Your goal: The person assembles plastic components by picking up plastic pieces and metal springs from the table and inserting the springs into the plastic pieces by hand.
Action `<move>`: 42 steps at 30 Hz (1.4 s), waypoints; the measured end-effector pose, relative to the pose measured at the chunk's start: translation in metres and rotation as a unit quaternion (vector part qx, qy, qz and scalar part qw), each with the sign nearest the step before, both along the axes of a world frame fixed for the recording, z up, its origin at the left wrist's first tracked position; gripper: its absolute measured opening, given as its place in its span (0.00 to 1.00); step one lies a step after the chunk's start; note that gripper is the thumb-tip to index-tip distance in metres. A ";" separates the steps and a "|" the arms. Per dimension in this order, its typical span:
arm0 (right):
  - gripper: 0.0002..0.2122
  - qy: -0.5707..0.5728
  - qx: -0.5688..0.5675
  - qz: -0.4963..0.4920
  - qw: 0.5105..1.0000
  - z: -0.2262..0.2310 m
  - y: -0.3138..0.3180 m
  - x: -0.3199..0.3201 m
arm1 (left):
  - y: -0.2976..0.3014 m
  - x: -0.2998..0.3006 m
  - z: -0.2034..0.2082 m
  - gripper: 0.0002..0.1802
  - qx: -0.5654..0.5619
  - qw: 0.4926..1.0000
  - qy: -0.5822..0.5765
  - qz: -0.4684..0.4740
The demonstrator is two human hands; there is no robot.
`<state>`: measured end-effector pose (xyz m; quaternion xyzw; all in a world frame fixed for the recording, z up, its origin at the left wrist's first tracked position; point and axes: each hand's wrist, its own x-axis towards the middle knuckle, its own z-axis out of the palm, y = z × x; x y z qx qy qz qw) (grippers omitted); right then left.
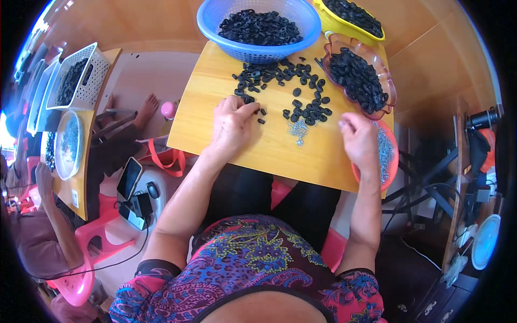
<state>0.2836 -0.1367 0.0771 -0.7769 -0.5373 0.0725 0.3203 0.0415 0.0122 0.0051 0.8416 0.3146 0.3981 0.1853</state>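
My left hand (231,125) rests low over the wooden table (296,161), thumb and fingers pinched together beside loose small black plastic parts (253,78). Whatever the pinch holds is hidden. To the right, my right hand (360,141) is held with curled fingers between the scalloped translucent dish (392,89) of black oval parts and the orange bowl (395,161) of silvery screws. What it grips, if anything, I cannot make out. Between my hands lie a small heap of screws (298,129) and a cluster of round black pieces (312,113).
A blue basket (258,54) full of black parts stands at the far edge, with a yellow basin (344,22) to its right. At left, another person (40,231) sits by a table holding a white basket (89,81) and a white bowl (60,161).
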 end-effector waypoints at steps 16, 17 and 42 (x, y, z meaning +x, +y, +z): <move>0.10 -0.035 0.026 0.060 0.997 -0.047 0.008 -0.032 | -0.003 0.017 0.008 0.18 0.041 0.998 0.002 0.040; 0.11 -0.037 0.047 0.089 0.994 -0.049 0.010 -0.033 | 0.002 0.015 0.008 0.19 0.040 0.997 0.011 0.068; 0.09 -0.038 0.058 0.098 0.993 -0.046 0.004 -0.046 | 0.000 0.000 0.015 0.11 -0.411 0.869 -0.276 -0.008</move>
